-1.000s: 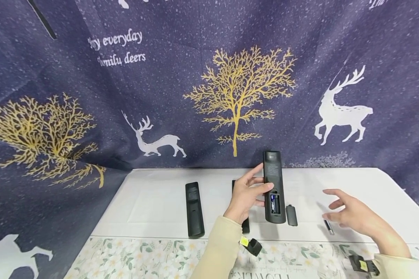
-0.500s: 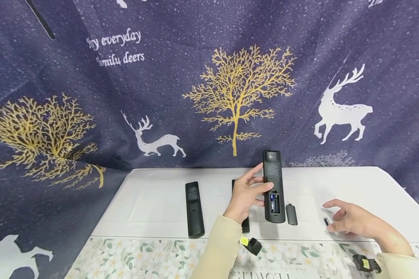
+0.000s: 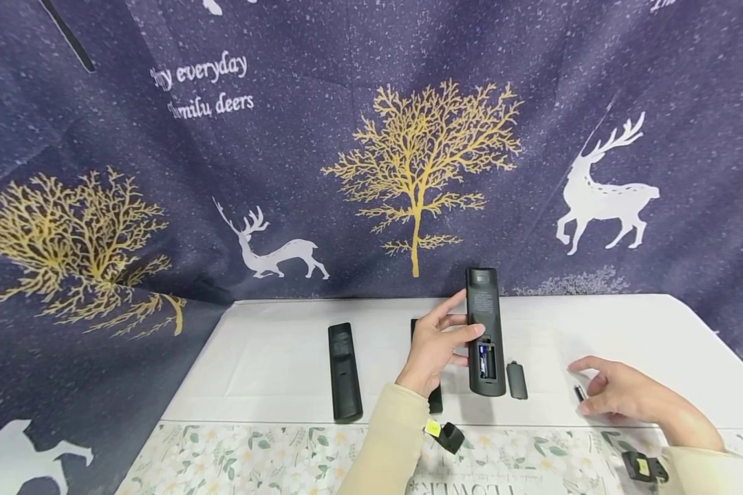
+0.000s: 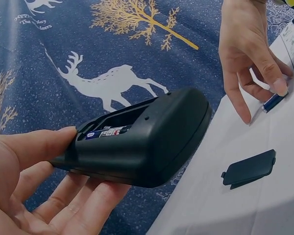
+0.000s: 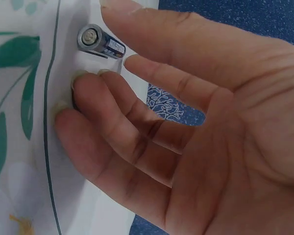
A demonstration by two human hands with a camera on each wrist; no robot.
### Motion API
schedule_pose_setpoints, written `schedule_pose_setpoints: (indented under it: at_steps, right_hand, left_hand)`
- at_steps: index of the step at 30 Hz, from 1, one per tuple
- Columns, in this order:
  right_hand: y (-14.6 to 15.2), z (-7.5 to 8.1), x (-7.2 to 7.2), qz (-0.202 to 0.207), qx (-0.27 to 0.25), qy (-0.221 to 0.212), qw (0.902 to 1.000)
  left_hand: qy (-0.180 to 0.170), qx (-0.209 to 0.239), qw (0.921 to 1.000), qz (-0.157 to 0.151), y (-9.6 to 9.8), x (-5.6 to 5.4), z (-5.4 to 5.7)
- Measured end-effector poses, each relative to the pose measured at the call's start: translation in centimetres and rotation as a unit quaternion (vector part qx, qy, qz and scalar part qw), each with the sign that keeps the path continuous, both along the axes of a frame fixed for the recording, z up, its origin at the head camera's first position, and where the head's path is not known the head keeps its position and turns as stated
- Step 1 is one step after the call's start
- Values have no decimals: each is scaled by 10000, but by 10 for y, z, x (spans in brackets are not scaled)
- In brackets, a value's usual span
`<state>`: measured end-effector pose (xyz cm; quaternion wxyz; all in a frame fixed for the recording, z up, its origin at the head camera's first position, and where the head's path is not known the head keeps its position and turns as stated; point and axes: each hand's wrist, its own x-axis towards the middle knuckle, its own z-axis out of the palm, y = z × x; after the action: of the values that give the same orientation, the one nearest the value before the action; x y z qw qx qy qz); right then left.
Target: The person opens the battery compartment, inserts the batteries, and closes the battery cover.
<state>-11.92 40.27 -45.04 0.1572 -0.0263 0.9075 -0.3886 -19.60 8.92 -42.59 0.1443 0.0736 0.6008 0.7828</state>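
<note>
My left hand [image 3: 433,347] grips a black remote control [image 3: 484,306], raised with its back turned toward me, thumb on the back and fingers behind. In the left wrist view, a blue battery [image 4: 108,132] lies inside its uncovered compartment. My right hand [image 3: 631,395] is low at the right of the table, around a loose battery [image 5: 102,41]. In the right wrist view that battery lies between the thumb [image 5: 147,24] and the curved fingers, with gaps visible. From the left wrist view the thumb tip appears at the battery; whether it touches, I cannot tell.
The remote's cover [image 3: 517,380] lies on the white table [image 3: 272,357] between my hands. Another black remote [image 3: 345,371] lies to the left; a third [image 3: 435,401] is partly hidden behind my left hand. A patterned cloth [image 3: 371,137] hangs behind the table.
My right hand has lowered toward the loose battery, its thumb moving to the battery's near end, then stayed almost still. The left hand and its remote control have not visibly moved.
</note>
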Motion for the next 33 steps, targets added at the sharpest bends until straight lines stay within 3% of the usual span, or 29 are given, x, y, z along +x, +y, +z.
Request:
schedule_pose_setpoints:
  at_steps: [16,23,33]
  right_hand:
    - [-3,-5,-1,-311,150,-52,9994]
    - [-6,-2,0,-228,218,112,9994]
    - [-3,-2,0,-107,-75,302,9995]
  left_hand:
    - [-3,-71,10000,3,0,2,1]
    - [20,-68,10000,6,0,2,2]
    - [5,-67,10000,6,1,1,1]
